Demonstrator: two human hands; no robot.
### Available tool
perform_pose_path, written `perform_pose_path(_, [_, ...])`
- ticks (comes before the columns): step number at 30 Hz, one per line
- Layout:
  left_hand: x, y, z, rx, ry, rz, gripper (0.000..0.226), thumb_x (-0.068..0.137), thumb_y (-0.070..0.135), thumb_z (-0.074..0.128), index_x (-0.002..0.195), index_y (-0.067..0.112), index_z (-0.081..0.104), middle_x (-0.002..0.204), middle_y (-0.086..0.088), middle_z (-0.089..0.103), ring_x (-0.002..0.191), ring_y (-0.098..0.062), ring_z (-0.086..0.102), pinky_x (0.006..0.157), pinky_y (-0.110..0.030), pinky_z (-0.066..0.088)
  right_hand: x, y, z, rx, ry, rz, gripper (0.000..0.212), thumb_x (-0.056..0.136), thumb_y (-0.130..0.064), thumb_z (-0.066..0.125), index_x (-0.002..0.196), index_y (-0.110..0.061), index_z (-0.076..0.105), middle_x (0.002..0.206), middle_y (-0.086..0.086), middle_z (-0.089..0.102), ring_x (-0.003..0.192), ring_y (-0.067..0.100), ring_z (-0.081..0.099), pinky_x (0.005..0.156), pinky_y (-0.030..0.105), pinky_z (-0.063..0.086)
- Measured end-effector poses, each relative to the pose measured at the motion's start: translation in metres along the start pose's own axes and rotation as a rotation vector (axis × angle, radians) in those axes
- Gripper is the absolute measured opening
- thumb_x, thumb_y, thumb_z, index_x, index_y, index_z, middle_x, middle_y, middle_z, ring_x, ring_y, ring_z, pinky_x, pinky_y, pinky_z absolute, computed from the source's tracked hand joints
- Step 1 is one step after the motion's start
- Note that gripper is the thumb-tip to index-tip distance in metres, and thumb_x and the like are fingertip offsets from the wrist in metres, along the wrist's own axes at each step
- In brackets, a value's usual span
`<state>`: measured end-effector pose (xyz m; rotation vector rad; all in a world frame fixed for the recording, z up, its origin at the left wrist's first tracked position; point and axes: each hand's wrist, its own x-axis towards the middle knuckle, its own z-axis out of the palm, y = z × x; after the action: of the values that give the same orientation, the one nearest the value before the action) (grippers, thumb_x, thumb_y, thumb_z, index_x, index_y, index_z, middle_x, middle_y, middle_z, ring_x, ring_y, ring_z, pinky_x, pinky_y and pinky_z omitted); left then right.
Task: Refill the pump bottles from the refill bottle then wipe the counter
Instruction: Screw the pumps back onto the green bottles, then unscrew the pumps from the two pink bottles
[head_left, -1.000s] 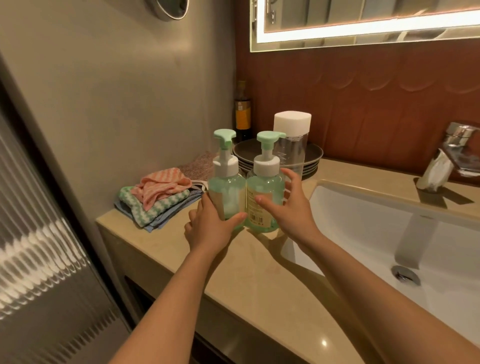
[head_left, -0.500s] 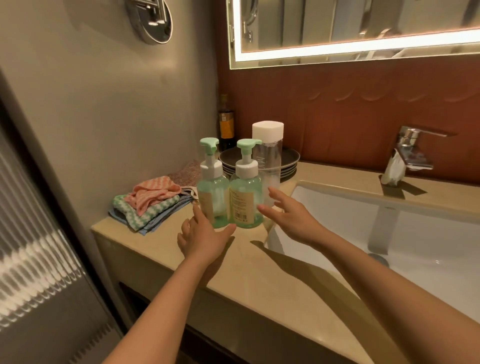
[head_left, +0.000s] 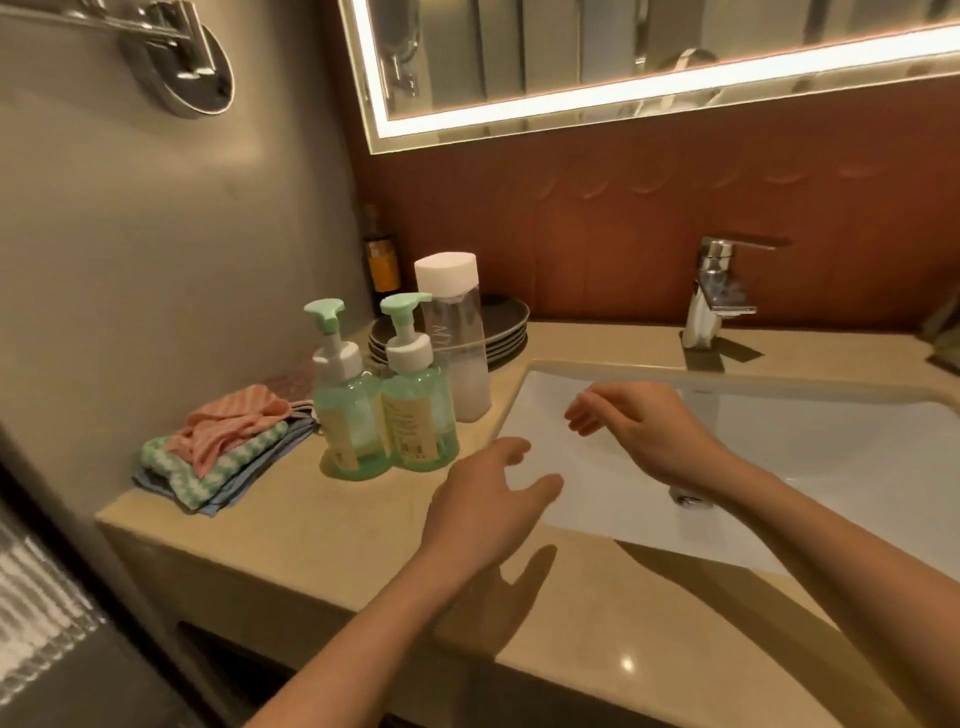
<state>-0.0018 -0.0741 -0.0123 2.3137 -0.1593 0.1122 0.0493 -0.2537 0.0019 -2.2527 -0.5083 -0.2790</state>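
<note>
Bare on both sides as far as shown: slim, smooth forearms, narrow wrists, a bare left hand (head_left: 483, 499) and a bare right hand (head_left: 644, 431) with slender fingers

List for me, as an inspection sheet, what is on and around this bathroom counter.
Surface: beige counter with a white sink set into it.
Job's things: left pump bottle and right pump bottle side by side, pumps on; capped refill bottle behind them; stacked cloths at the left.
Clutter: dark plates; orange-labelled bottle.
Hands: left hand and right hand, fingers relaxed, holding nothing.
Cables: nothing seen.
Surroundings: faucet, lit mirror.
</note>
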Motion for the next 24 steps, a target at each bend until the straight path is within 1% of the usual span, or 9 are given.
perform_pose_path(3, [0.034,0.021,0.02,-0.004,-0.08,0.027,0.039,0.087,0.044,0.061,0.123,0.03,0.058,0.116,0.013,0.061,0.103,-0.005,0.056,0.088,-0.026,0.047,0.005,0.019,-0.023,0.026,0.078,0.036,0.023,0.096,-0.028,0.044,0.092,-0.022,0.066,0.084,-0.011,0.067,0.08,-0.002,0.062,0.072,0.013,0.048])
perform_pose_path(6, [0.069,0.042,0.047,-0.035,-0.14,0.052,0.034,0.088,0.043,0.06,0.119,0.028,0.06,0.102,0.016,0.06,0.093,0.0,0.057,0.08,-0.021,0.048,0.01,0.041,-0.049,0.018,0.119,0.086,0.025,0.096,-0.028,0.044,0.092,-0.02,0.068,0.084,-0.01,0.068,0.079,-0.003,0.062,0.073,0.014,0.049])
perform_pose_path(9, [0.107,0.072,0.083,-0.049,-0.24,0.099,0.033,0.087,0.044,0.06,0.116,0.029,0.063,0.099,0.017,0.062,0.091,0.003,0.056,0.083,-0.025,0.05,0.01,0.07,-0.084,-0.026,0.151,0.19,0.025,0.096,-0.031,0.044,0.093,-0.022,0.068,0.085,-0.012,0.067,0.082,-0.002,0.061,0.075,0.019,0.05])
perform_pose_path(10, [0.113,0.078,0.09,-0.051,-0.247,0.114,0.031,0.087,0.043,0.06,0.114,0.029,0.064,0.096,0.017,0.062,0.09,0.005,0.056,0.084,-0.026,0.051,0.008,0.074,-0.092,-0.039,0.153,0.208,0.025,0.095,-0.032,0.045,0.093,-0.023,0.068,0.085,-0.012,0.066,0.082,-0.002,0.06,0.076,0.02,0.05])
perform_pose_path(13, [0.13,0.111,0.119,-0.084,-0.338,0.168,0.028,0.087,0.042,0.061,0.112,0.029,0.065,0.094,0.018,0.062,0.088,0.006,0.056,0.081,-0.024,0.05,-0.004,0.085,-0.126,-0.072,0.204,0.285,0.024,0.093,-0.035,0.046,0.092,-0.025,0.068,0.083,-0.013,0.065,0.082,-0.003,0.059,0.076,0.022,0.051])
perform_pose_path(15, [0.136,0.131,0.136,-0.089,-0.408,0.196,0.028,0.087,0.042,0.061,0.111,0.029,0.065,0.099,0.015,0.064,0.09,0.003,0.057,0.082,-0.025,0.051,-0.019,0.087,-0.148,-0.08,0.258,0.343,0.022,0.094,-0.033,0.047,0.092,-0.024,0.068,0.081,-0.014,0.065,0.081,-0.003,0.059,0.074,0.019,0.05])
perform_pose_path(18, [0.135,0.166,0.158,-0.11,-0.509,0.243,0.027,0.085,0.043,0.063,0.108,0.03,0.066,0.096,0.014,0.065,0.09,0.0,0.06,0.084,-0.031,0.053,-0.049,0.089,-0.182,-0.087,0.358,0.436,0.021,0.094,-0.029,0.051,0.092,-0.021,0.07,0.082,-0.013,0.067,0.079,-0.003,0.061,0.071,0.016,0.048])
perform_pose_path(21, [0.125,0.194,0.178,-0.12,-0.601,0.31,0.026,0.085,0.042,0.063,0.108,0.03,0.066,0.095,0.015,0.066,0.088,0.002,0.06,0.084,-0.029,0.053,-0.081,0.088,-0.204,-0.118,0.422,0.506,0.018,0.093,-0.029,0.053,0.092,-0.023,0.07,0.083,-0.014,0.068,0.08,-0.003,0.062,0.073,0.017,0.048])
perform_pose_path(24, [0.111,0.214,0.2,-0.149,-0.663,0.362,0.022,0.084,0.043,0.063,0.104,0.034,0.065,0.092,0.017,0.065,0.085,0.005,0.06,0.084,-0.029,0.053,-0.109,0.085,-0.216,-0.141,0.484,0.558,0.017,0.093,-0.03,0.053,0.093,-0.027,0.069,0.085,-0.017,0.068,0.083,-0.004,0.061,0.076,0.016,0.048])
